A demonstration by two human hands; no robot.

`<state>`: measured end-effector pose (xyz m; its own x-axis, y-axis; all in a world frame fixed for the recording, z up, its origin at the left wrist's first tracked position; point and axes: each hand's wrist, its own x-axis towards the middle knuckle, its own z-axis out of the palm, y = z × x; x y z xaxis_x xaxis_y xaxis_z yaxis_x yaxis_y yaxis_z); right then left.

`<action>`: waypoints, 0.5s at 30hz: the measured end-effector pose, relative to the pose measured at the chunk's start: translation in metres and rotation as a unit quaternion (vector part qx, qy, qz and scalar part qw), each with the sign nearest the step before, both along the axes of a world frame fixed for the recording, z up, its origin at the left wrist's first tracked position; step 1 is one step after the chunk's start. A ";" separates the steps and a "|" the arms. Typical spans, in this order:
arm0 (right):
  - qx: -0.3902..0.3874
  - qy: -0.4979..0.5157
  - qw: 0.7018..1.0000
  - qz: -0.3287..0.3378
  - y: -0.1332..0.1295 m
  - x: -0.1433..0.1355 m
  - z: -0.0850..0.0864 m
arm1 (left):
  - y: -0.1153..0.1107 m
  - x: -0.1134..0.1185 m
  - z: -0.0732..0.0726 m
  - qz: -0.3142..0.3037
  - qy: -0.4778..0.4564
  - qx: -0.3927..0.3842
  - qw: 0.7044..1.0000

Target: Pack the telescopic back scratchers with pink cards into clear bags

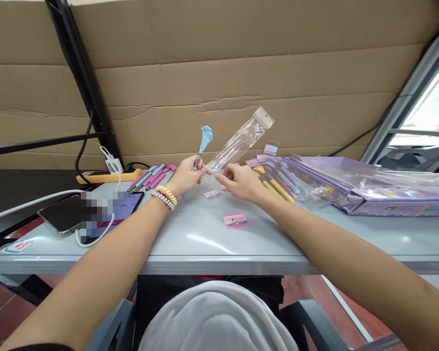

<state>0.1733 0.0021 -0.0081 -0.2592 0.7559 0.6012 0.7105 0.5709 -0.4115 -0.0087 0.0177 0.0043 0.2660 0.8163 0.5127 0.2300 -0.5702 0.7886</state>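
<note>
A blue back scratcher (pixel 206 138) with a hand-shaped head stands nearly upright above the middle of the table (pixel 205 246), its springy shaft gripped in the left hand (pixel 187 176). A clear plastic bag (pixel 237 142) slants up to the right from the left fingertips, its pale top end highest; whether those fingers pinch it too cannot be told. The right hand (pixel 240 182) is near the bag's lower end, fingers curled; whether it grips anything cannot be told. A small card (pixel 212 194) lies between the hands, and a pink card (pixel 235 221) nearer the table's front edge. Pink and blue rods (pixel 149 177) lie left of the left hand; yellow scratchers (pixel 280 185) lie beyond the right forearm, beside a purple box (pixel 351 183). Far left are a phone (pixel 64 214) and a yellow power strip (pixel 86 179).
</note>
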 end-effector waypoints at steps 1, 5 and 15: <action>-0.062 0.036 0.997 -0.010 0.003 0.002 -0.001 | -0.001 0.001 0.001 -0.010 -0.003 -0.002 1.000; -0.233 0.252 0.936 0.076 0.012 0.003 -0.005 | -0.006 0.002 0.002 -0.034 0.014 -0.014 0.999; -0.140 0.477 0.860 0.119 0.022 0.022 0.009 | 0.004 -0.005 -0.005 -0.030 0.175 -0.008 0.984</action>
